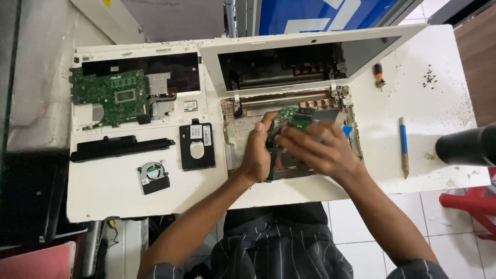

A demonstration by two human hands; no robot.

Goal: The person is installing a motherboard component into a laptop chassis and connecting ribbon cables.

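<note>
Over laptop base [235, 139], circuit board [290, 118] between both hands

A dark laptop screen [305, 64] in a white frame lies open at the tabletop's [103, 191] far edge; white rectangular labels [196, 132] sit on the black hard drive [197, 147]; a blue-and-white sign [320, 13] stands behind.

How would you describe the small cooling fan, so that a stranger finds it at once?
Start at the white table and look at its left half, below the long black battery bar. The cooling fan lies there alone, left of the black hard drive. It is the only part with a round grey rotor in a black housing.
</note>
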